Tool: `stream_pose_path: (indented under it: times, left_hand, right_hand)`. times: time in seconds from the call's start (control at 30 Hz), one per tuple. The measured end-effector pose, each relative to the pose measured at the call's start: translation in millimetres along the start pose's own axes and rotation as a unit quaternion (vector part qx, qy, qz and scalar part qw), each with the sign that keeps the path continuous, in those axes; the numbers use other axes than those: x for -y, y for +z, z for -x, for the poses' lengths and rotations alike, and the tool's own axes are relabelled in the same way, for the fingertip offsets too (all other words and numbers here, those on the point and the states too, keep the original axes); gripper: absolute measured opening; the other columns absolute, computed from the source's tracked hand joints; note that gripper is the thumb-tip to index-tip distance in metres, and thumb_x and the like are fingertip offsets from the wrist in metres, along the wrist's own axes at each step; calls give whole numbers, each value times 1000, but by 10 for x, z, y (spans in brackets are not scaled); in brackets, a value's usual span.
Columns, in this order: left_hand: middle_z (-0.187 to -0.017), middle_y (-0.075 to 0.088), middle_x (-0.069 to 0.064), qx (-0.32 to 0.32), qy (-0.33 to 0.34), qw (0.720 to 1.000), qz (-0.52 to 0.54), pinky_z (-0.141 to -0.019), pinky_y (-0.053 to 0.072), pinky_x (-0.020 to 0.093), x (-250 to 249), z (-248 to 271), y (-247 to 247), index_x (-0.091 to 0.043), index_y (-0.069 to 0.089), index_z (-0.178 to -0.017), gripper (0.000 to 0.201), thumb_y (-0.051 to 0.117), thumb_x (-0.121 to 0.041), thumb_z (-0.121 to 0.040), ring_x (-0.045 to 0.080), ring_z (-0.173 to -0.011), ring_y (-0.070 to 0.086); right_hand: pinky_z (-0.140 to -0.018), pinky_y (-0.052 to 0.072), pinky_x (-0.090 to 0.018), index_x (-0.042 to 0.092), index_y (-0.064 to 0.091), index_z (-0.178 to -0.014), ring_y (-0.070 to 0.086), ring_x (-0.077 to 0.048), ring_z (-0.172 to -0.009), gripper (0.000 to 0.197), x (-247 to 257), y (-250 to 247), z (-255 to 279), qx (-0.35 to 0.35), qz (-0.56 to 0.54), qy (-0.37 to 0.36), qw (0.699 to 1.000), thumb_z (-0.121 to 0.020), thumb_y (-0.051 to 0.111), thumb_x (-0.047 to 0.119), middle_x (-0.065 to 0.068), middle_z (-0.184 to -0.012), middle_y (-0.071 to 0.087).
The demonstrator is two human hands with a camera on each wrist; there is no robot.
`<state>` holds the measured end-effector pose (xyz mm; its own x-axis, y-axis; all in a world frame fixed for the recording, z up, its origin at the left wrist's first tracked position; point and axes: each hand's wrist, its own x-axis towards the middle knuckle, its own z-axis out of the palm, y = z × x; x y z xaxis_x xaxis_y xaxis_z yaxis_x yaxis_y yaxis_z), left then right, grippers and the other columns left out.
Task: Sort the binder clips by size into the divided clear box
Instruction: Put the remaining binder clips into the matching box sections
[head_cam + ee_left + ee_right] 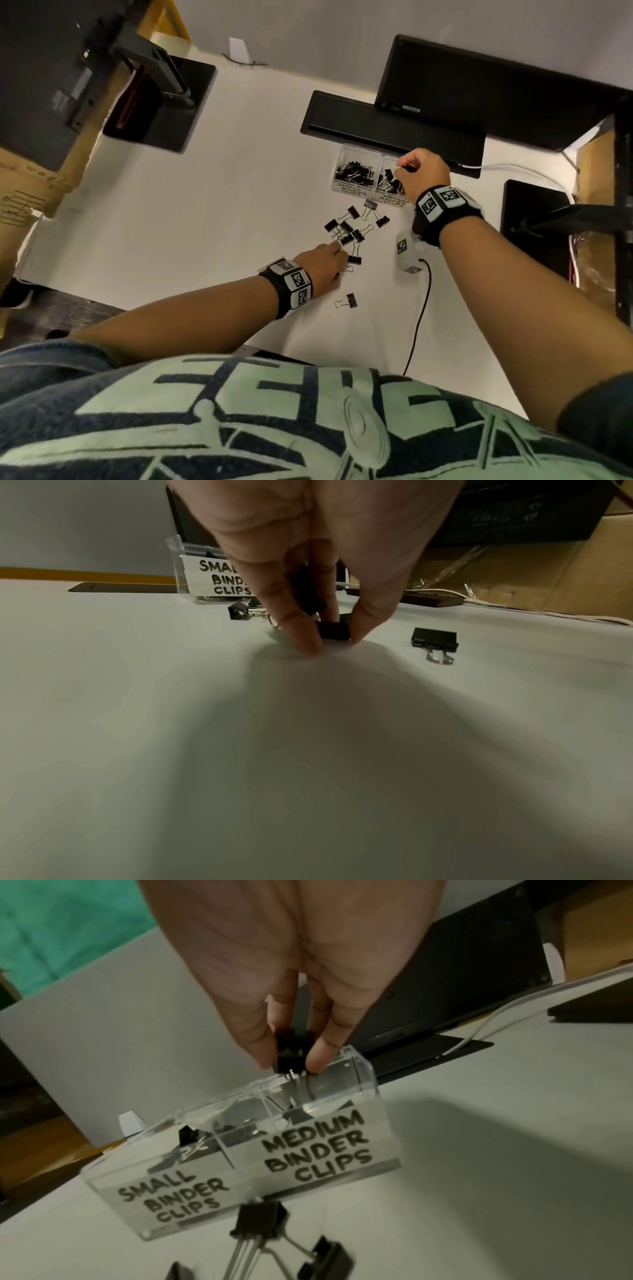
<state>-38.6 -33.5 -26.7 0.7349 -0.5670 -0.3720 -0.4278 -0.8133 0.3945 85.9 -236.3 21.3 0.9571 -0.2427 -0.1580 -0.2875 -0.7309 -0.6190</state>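
While the left hand [308, 561] pinches a small clip [332, 630] on the table [308, 750], the right hand [294, 961] pinches a medium clip [291, 1053] above the box [373, 1085].

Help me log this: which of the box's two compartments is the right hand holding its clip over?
The medium compartment, labelled MEDIUM BINDER CLIPS. The right hand pinches a black clip above it, not over the small compartment alongside.

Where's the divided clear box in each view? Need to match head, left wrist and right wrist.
Head: divided clear box sits upper centre right, before the black monitor base, with the right hand over its right compartment.
Left wrist: upper left of centre, partly behind the left hand; only its left end shows.
Right wrist: centre, below the right hand, both compartments visible.
Shared landmark: the handwritten "SMALL BINDER CLIPS" label, readable in all three.
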Motion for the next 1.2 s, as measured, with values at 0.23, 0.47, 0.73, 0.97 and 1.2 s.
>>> stream_pose_path:
  times: [0.23,0.47,0.73,0.97,1.2]
  left_hand:
    - [-112,52,9,-51,-21,994,93,-76,50,34,51,-165,-257,-10,57,-106,24,56,-21,-85,27,-96,56]
    - [-108,52,6,-132,-16,981,140,-78,48,33,-66,-671,-938,-13,52,-105,23,60,-18,-84,20,-85,53]
    - [-114,55,11,-100,51,991,78,-85,46,30,-393,-1284,-1052,-8,56,-107,21,59,-11,-86,24,-98,57]
    - [-124,57,11,-59,19,997,50,-97,46,32,-402,-1453,-1023,-9,58,-117,28,54,-6,-89,27,-111,57]
    - [-122,57,9,-125,5,987,102,-93,47,30,-274,-1267,-1093,-12,62,-112,25,54,-6,-89,26,-105,59]
  right_hand:
    - [-83,39,-21,13,63,-106,54,-13,-101,16,8,-9,471,11,-12,-49,999,-92,55,15,-2,-113,59]
    - [-93,40,-23,17,65,-110,44,-14,-112,28,-458,409,1669,291,65,-179,938,-82,65,20,2,-114,56]
    - [-90,32,-16,5,60,-117,46,-21,-110,28,-667,513,1784,289,86,-160,940,-90,56,8,-7,-118,52]
    - [-80,39,-20,11,66,-102,51,-12,-84,19,-767,211,1450,126,9,14,992,-84,63,16,-2,-100,52]
    - [-79,46,-18,15,67,-101,51,-5,-73,18,-442,-121,779,-13,-80,49,995,-83,65,15,-4,-104,56]
